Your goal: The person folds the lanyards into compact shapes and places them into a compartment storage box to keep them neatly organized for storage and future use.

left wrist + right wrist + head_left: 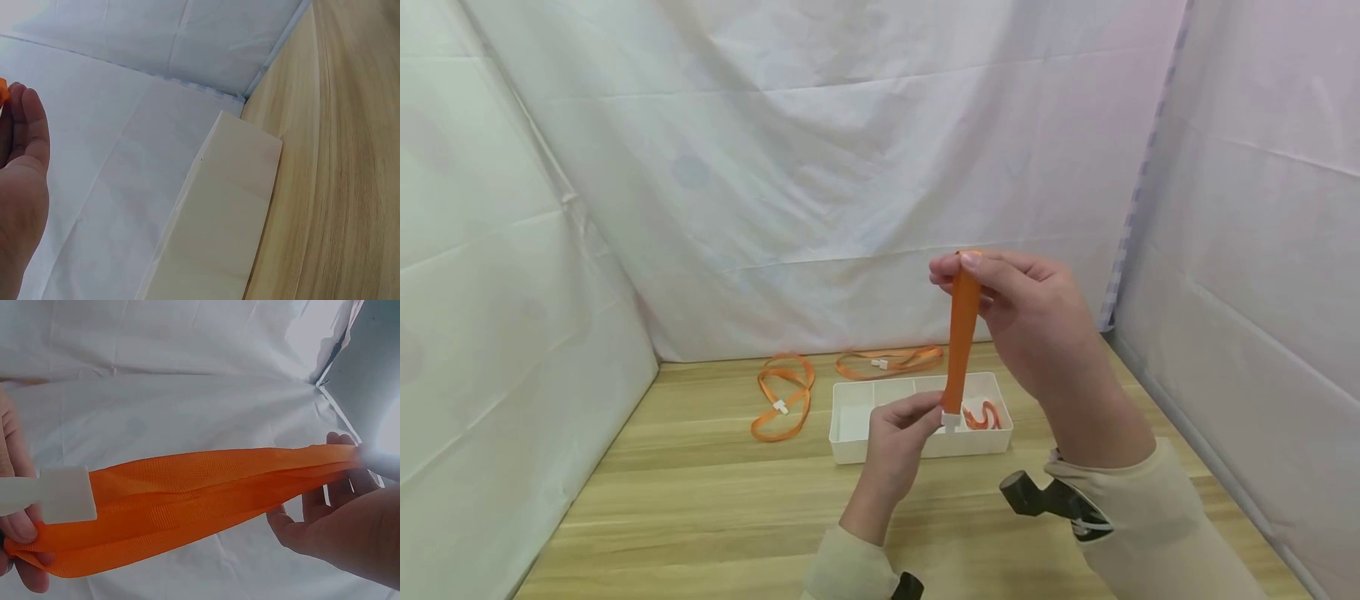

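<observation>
An orange lanyard [964, 333] with a white plastic clip [951, 419] is stretched nearly upright between both hands, above the box. Its folded top end is pinched between the thumb and fingers of my right hand [1037, 312]. Lower down, my left hand [898, 433] grips the strap by the clip. In the right wrist view the orange strap [187, 500] shows as several layers lying together, with the white clip [69, 494] at the left-hand end. Only a scrap of the orange strap [3, 91] appears beside my left hand [28, 175] in the left wrist view.
A white divided box [842, 450] stands on the wooden table [700, 500], with a folded orange lanyard [982, 417] in its right compartment. Two looped orange lanyards lie outside it: one to the left [784, 398], another lanyard [917, 360] behind. White curtains [850, 167] enclose the table.
</observation>
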`<state>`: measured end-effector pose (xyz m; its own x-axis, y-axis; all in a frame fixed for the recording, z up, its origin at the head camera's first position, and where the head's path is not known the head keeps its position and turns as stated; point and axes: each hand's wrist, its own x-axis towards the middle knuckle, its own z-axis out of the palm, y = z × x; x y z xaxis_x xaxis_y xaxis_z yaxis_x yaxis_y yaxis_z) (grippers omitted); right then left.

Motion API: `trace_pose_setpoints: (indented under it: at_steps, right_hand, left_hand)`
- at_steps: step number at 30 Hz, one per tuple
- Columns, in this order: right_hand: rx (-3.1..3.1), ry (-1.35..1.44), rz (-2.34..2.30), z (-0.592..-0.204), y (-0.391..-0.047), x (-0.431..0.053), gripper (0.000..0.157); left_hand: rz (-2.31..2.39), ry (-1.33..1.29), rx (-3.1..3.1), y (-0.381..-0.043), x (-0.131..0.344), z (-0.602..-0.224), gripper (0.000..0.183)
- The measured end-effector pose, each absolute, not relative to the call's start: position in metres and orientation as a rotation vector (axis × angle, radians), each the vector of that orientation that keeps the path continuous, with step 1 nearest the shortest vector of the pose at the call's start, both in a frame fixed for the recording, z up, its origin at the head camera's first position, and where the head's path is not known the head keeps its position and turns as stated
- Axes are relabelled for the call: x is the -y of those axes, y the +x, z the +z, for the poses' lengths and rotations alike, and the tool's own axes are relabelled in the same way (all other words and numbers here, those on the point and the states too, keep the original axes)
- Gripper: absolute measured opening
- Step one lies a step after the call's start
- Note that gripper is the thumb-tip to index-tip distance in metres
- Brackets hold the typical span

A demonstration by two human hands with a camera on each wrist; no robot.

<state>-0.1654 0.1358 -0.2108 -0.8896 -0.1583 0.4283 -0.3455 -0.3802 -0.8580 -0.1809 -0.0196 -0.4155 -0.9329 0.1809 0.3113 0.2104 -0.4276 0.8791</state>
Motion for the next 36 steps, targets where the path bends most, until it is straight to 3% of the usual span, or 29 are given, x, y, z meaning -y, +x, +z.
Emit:
trace_pose_setpoints:
  at_steps: [4, 7, 10, 26, 36]
  right_hand:
    - [1.668, 0.678, 2.425, -0.209, -0.165, -0.136, 0.037]
    - [1.678, 0.671, 2.422, -0.208, -0.165, -0.137, 0.036]
    - [1.680, 0.661, 2.423, -0.207, -0.165, -0.137, 0.036]
    - [1.685, 0.701, 2.426, -0.207, -0.168, -0.135, 0.037]
    - [1.726, 0.666, 2.408, -0.213, -0.171, -0.133, 0.034]
  left_hand:
    - [-2.562, -0.558, 1.648, -0.180, 0.018, -0.415, 0.013]
    - [-2.549, -0.557, 1.650, -0.180, 0.018, -0.415, 0.022]
    - [-2.545, -0.571, 1.637, -0.180, 0.018, -0.415, 0.015]
    - [-2.515, -0.539, 1.711, -0.177, 0.018, -0.398, 0.028]
    - [-2.640, -0.791, 1.521, -0.171, 0.019, -0.388, 0.035]
